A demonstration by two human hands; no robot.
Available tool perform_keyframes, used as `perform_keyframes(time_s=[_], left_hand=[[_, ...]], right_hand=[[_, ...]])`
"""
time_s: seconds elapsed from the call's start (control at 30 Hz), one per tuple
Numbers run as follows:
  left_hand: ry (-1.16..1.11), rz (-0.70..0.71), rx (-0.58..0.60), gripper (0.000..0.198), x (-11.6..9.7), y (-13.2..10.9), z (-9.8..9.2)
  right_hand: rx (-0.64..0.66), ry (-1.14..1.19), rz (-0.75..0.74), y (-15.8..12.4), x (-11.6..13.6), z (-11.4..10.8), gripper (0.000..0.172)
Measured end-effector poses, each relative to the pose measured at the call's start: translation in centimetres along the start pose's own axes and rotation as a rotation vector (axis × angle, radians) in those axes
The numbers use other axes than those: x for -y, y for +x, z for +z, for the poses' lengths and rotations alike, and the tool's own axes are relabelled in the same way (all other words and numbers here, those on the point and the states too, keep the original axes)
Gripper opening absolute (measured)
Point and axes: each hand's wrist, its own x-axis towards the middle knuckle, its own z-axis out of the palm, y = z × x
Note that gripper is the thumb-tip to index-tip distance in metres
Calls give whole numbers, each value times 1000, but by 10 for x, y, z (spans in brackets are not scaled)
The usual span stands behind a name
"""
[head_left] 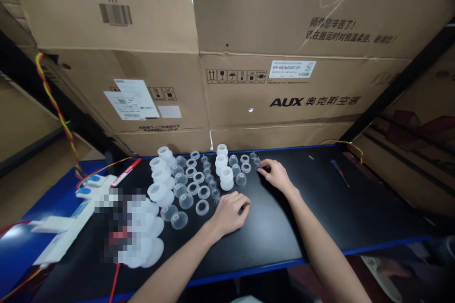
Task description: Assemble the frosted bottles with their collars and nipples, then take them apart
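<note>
Grip: right hand [275, 174] pinches a small clear cup [259, 167]; left hand [230, 213] lies curled shut on black mat [320, 208].

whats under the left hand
The left hand rests on the black mat, beside the clear cups. Its curled fingers cover anything they might hold.

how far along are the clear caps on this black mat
Done: most clear caps lie in neat rows on the black mat, beside two lines of larger cups. In hand: the right hand fingers the rows' right end; the left hand rests curled nearby. Left: a few domed caps sit loose at the near side.
</note>
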Motion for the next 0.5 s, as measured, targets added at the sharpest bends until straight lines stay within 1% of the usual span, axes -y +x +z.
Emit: perform_keyframes(time_s=[0.03,0.13,0.17,0.2,0.23,0.33,0.37,0.5], left_hand=[[3,10,11,12,-1,0,0],[18,23,30,11,-2,-1,-1],[22,26,34,11,-2,-1,-1],[25,28,38,11,-2,-1,-1],[27,32,40,10,-2,-1,-1],[35,42,41,10,-2,0,-1],[40,46,40,10,-2,0,-1],[62,97,52,10,-8,-2,-1]], right_hand=[[-2,-2,-18,0,1,0,18],[-69,-72,-79,-2,9,-1,38],[-97,-89,-110,-3,12,-2,43],[-122,-92,-145,-4,16,-3,43],[-141,-87,-182,-6,21,-3,40],[-172,-52,-285,-9,37,-3,16],[-181,-33,-312,-10,43,-2,13],[-243,102,-406,-20,74,3,16]])
